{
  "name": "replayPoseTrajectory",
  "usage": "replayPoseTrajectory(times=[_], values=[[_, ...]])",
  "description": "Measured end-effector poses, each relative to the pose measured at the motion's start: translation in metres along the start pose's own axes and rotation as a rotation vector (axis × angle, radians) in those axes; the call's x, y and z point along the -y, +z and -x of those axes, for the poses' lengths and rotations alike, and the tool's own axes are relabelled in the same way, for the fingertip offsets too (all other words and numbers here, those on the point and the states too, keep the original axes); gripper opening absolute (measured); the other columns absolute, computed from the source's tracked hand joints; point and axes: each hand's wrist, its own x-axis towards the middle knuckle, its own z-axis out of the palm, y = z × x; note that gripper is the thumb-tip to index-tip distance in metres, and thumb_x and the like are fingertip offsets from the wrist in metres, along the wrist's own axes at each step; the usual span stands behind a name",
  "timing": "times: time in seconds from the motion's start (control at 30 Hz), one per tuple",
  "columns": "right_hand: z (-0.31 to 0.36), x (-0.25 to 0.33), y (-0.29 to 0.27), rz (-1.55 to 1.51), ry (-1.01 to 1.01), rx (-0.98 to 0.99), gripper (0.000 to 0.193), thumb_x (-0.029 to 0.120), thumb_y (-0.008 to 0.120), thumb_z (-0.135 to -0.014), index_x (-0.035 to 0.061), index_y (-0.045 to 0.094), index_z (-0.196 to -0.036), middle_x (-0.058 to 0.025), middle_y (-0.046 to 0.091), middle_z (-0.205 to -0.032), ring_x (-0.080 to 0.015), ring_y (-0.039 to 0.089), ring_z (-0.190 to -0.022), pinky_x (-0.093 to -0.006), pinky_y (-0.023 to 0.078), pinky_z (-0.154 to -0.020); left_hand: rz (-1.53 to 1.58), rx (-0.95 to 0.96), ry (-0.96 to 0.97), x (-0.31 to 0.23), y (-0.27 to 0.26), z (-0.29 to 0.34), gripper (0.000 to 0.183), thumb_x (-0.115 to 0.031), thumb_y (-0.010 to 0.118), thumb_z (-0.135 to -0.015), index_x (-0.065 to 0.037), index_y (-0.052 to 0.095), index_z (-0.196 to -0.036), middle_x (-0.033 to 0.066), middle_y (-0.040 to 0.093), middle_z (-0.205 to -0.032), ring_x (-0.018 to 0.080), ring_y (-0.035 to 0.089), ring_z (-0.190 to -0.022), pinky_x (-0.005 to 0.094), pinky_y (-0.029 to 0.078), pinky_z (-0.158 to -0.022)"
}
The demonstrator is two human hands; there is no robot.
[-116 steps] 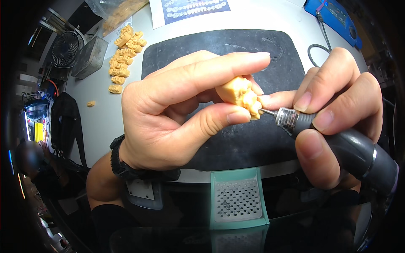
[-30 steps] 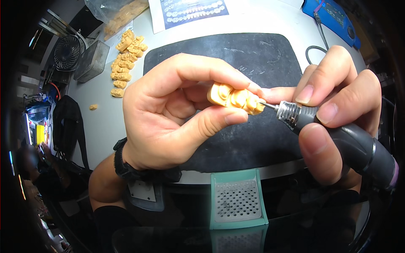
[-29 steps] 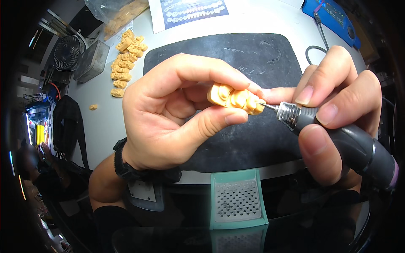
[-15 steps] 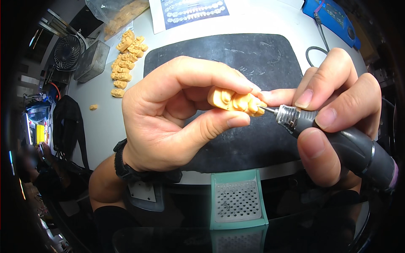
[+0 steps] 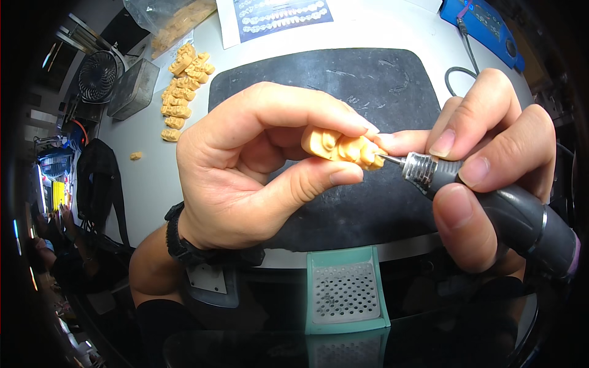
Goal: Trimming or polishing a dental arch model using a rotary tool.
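Note:
Between the thumb and fingers of my left hand (image 5: 245, 159) is a yellow dental model (image 5: 343, 147) with several teeth on it. My right hand (image 5: 491, 159) grips a dark grey rotary handpiece (image 5: 509, 214) with a clear ribbed collar. The handpiece's thin metal bur (image 5: 392, 159) points left, and its tip meets the right end of the model. One finger of my right hand reaches over beside the fingertips of my left. Both hands are above a black mat (image 5: 368, 214).
Several yellow dental models (image 5: 178, 95) line the table's left side, with a small loose piece (image 5: 136, 156) near them. A metal box (image 5: 134, 89) and fan (image 5: 98, 76) stand beyond. A blue control unit (image 5: 481, 30) sits far right. A green-framed perforated tray (image 5: 346, 291) juts out at the near edge.
My hands, the dental model and the handpiece are almost where they were, with only a very slight shift of the bur. At the far left, a person in the background has moved a little.

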Motion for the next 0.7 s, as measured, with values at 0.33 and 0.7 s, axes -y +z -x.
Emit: replayPoseTrajectory(times=[0.33,0.7], values=[[0.0013,0.0044,0.0066,-0.032,0.025,-0.059,0.021,0.004,0.061,-0.08,0.0088,0.044,-0.091,-0.0097,0.045,-0.091,-0.0102,0.05,-0.067,-0.0409,0.056,-0.084,-0.006,0.009,-0.018,-0.0023,0.0,-0.0006,0.03,-0.003,0.069,-0.081,0.001,0.052,-0.105,0.0217,0.061,-0.099,0.0234,0.062,-0.092,0.0342,0.051,-0.083],[0.0014,0.0032,0.0036,-0.03,0.031,-0.037,0.02,0.003,0.06,-0.08,0.0086,0.044,-0.092,-0.0095,0.044,-0.092,-0.0102,0.049,-0.067,-0.0415,0.055,-0.086,0.006,0.01,-0.009,-0.0006,-0.0001,0.0003,0.03,-0.002,0.07,-0.08,0.002,0.052,-0.104,0.0216,0.061,-0.099,0.0236,0.062,-0.092,0.0336,0.052,-0.082]])
